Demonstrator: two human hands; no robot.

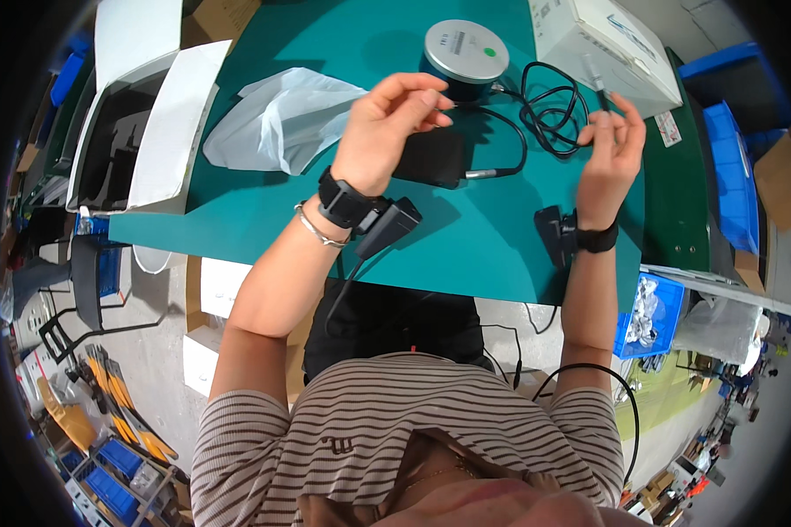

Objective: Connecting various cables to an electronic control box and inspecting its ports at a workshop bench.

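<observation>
My left hand (380, 127) is raised over the table with thumb and fingertips pinched together; whatever they hold, if anything, is too small to make out. Beyond it stands a dark round can-like device (466, 54) with a silver top and a green dot. Under and beside that hand lies a flat black box (435, 160), next to a silver cable plug (481, 174). At the right, my right hand (615, 145) grips a cable connector (596, 77) with a clear tip pointing away from me. A loosely coiled black cable (547, 119) lies between the hands.
A crumpled white plastic bag (277, 123) lies on the green table (272, 237). An open white box (149, 132) with a dark inside stands at the left, a closed white box (611, 53) at the far right. Blue bins (649, 314) flank the right side.
</observation>
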